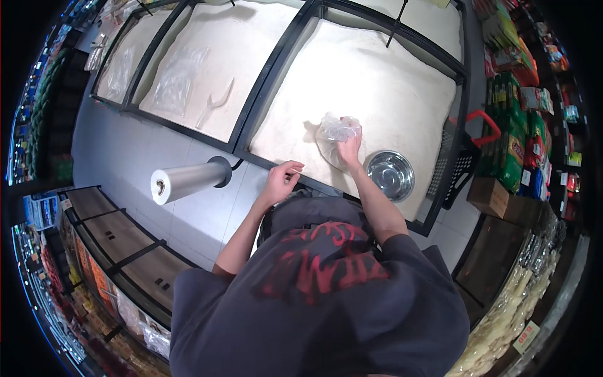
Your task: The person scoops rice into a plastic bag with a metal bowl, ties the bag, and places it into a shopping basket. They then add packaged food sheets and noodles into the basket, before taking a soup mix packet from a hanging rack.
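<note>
My right hand [350,146] is closed on the gathered top of a clear plastic bag [337,131], which rests on the pale grain [364,75] in the right-hand bin. Just right of that hand, a round steel bowl [390,176] sits on the grain near the bin's front edge. My left hand [284,179] is at the black front rim of the bin [326,186], its fingers apart and curved, holding nothing. What the bag contains is hard to make out.
Left of me stands a roll of plastic bags [188,182] on a round black base. The neighbouring bin holds a forked object [217,105] and a flat plastic bag [178,85]. A black basket [461,164] with a red handle stands right of the bins. Shelves line both sides.
</note>
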`<state>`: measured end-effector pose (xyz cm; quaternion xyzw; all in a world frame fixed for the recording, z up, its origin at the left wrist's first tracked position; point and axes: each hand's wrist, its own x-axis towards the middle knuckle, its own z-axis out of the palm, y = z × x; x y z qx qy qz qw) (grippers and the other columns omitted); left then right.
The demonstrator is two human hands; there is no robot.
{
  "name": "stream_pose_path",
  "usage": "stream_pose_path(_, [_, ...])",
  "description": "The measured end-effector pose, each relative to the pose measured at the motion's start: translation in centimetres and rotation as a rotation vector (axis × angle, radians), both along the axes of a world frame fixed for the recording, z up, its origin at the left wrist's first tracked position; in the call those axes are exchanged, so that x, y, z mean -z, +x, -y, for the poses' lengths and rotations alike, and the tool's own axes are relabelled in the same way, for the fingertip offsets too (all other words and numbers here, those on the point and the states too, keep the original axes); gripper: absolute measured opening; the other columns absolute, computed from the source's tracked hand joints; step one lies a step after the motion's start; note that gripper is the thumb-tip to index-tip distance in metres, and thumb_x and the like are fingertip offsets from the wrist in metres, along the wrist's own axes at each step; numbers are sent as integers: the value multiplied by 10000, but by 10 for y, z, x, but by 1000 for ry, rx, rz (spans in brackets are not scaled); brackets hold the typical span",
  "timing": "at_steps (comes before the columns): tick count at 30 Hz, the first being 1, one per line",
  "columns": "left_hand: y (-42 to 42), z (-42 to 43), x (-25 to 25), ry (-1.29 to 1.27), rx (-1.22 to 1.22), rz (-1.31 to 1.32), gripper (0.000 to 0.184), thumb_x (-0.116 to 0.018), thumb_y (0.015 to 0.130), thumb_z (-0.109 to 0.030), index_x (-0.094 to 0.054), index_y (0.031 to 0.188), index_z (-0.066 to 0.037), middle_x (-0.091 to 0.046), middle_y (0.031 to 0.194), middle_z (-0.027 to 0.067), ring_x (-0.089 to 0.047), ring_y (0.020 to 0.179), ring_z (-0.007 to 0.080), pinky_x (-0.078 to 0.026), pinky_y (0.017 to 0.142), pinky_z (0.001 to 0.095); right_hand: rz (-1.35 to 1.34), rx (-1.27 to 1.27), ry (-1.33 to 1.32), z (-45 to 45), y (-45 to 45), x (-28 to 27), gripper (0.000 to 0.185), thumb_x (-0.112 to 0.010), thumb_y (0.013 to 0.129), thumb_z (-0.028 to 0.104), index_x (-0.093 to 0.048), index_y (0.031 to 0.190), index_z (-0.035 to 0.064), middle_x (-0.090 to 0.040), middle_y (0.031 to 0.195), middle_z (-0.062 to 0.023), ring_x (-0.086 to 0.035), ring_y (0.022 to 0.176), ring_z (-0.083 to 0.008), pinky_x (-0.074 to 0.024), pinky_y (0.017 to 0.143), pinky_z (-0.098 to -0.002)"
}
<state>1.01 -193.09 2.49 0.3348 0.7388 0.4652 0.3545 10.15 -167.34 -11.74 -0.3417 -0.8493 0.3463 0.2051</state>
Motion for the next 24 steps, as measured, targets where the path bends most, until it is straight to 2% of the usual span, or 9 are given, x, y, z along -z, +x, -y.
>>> stream_pose_path(3, [2, 44, 18, -63, -104, 97, 245, -592, 909, -16, -672, 1140, -15, -732, 986, 128, -707, 922, 199, -565, 765, 327, -203, -159, 243, 11, -13, -3, 415, -600, 756, 139, -656, 1144, 3, -656, 1156, -215, -607, 1080, -417, -485, 952, -460])
stream_pose_path(5, [2, 67, 30, -78, -132, 109, 225, -606, 919, -23, -680, 1132, -26, -734, 992, 102, -702, 939, 178, -564, 777, 324, 309, -330, -2, 14, -15, 43, 419, -609, 739, 144, -654, 1127, -7, -702, 955, -194, -656, 874, -450, -532, 821, -470])
stream_pose_path(6, [0, 73, 32, -91, -158, 109, 206, -619, 930, -31, -688, 1124, -37, -736, 999, 77, -697, 955, 156, -563, 788, 320, 90, -162, -182, 21, -21, 40, 171, -578, 887, 179, -647, 932, 29, -663, 754, -108, -628, 671, -348, -509, 695, -442])
stream_pose_path(7, [-2, 78, 33, -79, -163, 117, 206, -619, 930, -31, -688, 1124, -37, -736, 999, 77, -697, 955, 156, -563, 788, 320, 98, -167, -170, 16, -27, 35, 171, -578, 887, 179, -647, 932, 29, -663, 754, -108, -628, 671, -348, -509, 695, -442])
stream_pose_path(9, [-4, 90, 36, -102, -195, 103, 205, -617, 927, -23, -686, 1120, -29, -736, 993, 73, -695, 951, 153, -559, 772, 317, -424, 349, -994, 6, -38, -2, 148, -513, 970, 163, -575, 894, 52, -590, 719, -57, -592, 632, -246, -466, 608, -378])
stream_pose_path(10, [-5, 93, 39, -92, -199, 120, 205, -617, 927, -23, -686, 1120, -29, -736, 993, 73, -695, 951, 153, -559, 772, 317, -429, 324, -966, 2, -40, -33, 200, -461, 1036, 199, -513, 884, 80, -518, 711, -16, -562, 648, -178, -441, 588, -331])
stream_pose_path(17, [-34, 93, 75, -9, -180, 204, 214, -603, 910, 4, -692, 1101, -29, -737, 956, 91, -698, 892, 152, -544, 756, 298, -420, 338, -849, -20, -18, -77, 313, -489, 1050, 304, -440, 809, 110, -428, 654, 4, -475, 626, -151, -445, 681, -333])
stream_pose_path(20, [-50, 73, 78, -25, -65, 161, 218, -618, 864, -6, -685, 1072, -15, -734, 944, 105, -709, 852, 161, -546, 758, 292, -504, 267, -1059, -28, -10, -58, 387, -528, 1036, 358, -403, 741, 140, -348, 615, 33, -393, 580, -132, -450, 724, -343])
stream_pose_path(24, [-53, 22, 63, 47, 75, 53, 296, -663, 840, -55, -663, 1136, -42, -720, 976, 116, -712, 868, 214, -552, 799, 333, -464, 310, -905, -7, -11, -69, 428, -554, 1024, 398, -375, 720, 154, -299, 601, 54, -319, 546, -125, -427, 706, -353])
